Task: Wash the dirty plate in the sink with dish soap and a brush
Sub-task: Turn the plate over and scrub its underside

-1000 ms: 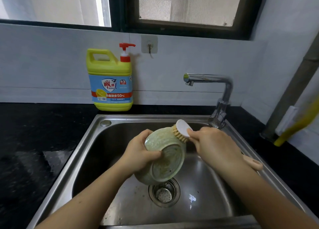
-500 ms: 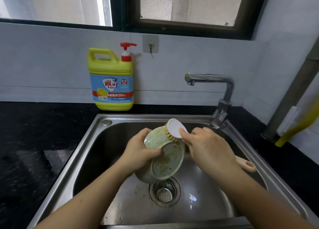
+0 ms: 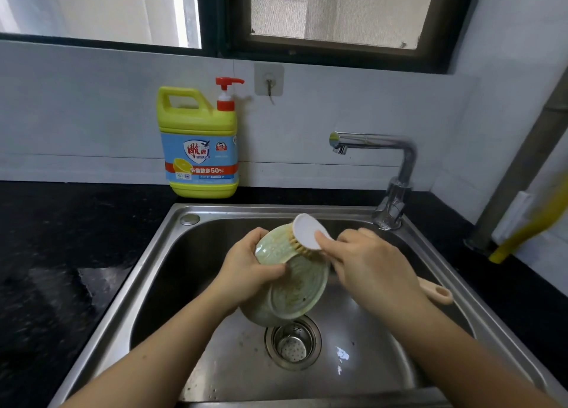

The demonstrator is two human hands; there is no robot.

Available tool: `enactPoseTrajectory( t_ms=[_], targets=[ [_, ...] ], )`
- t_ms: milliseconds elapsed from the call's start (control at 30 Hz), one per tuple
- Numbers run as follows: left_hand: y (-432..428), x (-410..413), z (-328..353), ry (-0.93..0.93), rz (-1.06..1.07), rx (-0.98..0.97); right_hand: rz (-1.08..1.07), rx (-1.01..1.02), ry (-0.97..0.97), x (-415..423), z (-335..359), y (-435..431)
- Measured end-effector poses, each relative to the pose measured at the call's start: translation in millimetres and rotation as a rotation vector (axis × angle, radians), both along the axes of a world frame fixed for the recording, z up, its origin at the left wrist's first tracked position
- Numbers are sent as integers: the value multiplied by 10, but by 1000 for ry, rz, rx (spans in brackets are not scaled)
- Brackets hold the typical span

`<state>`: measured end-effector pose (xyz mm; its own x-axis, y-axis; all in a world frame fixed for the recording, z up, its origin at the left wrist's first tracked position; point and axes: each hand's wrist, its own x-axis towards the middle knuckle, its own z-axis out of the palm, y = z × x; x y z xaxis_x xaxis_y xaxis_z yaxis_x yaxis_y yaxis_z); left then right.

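The pale green ceramic plate (image 3: pixel 295 288), streaked brown, is held tilted above the drain inside the stainless steel sink (image 3: pixel 159 266). On the black stone counter (image 3: pixel 61 254) behind stands a yellow dish soap jug with a red pump (image 3: pixel 199 143). The left hand (image 3: pixel 246 272) clamps the plate's rim. The right hand (image 3: pixel 368 266) grips a white-backed brush with tan bristles (image 3: pixel 305 234), the bristles pressed on the plate's upper edge.

**Black counter, steel sink**

A dark speckled countertop (image 3: pixel 61 254) surrounds a stainless sink (image 3: pixel 147 272). A yellow dish soap jug (image 3: pixel 198 143) stands at the far edge, left of the chrome faucet (image 3: pixel 396 186) mounted far right.
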<state>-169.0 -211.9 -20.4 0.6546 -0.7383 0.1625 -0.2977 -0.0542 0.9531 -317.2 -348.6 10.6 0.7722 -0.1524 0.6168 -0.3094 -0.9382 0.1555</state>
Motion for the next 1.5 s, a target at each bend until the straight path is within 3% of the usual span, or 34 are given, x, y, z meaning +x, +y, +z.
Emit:
enactPoseTrajectory(
  t_ms=[100, 267, 367, 533, 767, 1000, 1100, 1233, 1400, 1500],
  targets=[
    [7, 8, 12, 54, -4, -21, 74, -5, -15, 56, 0, 73],
    [8, 22, 27, 123, 19, -71, -77, 135, -21, 19, -27, -158],
    [23, 43, 40, 194, 37, -119, -35, 172, -30, -15, -34, -182],
    [34, 50, 50, 251, 1, -132, 96, 50, -49, 41, -40, -72],
    [39, 43, 77, 255, 3, -163, -27, 150, -41, -25, 7, -240],
    [32, 76, 62, 288, -75, -117, 152, 32, -25, -20, 15, -113],
    [38, 91, 73, 302, -67, -130, 70, 131, -49, -16, 44, -176],
    [62, 112, 88, 347, -55, -189, -74, 284, 67, -79, 85, -358],
    [67, 182, 101, 478, -68, -256, 187, 219, 10, -179, 173, -461],
    [76, 156, 123, 440, -154, -182, 187, 137, -91, -134, 151, -378]
  ],
)
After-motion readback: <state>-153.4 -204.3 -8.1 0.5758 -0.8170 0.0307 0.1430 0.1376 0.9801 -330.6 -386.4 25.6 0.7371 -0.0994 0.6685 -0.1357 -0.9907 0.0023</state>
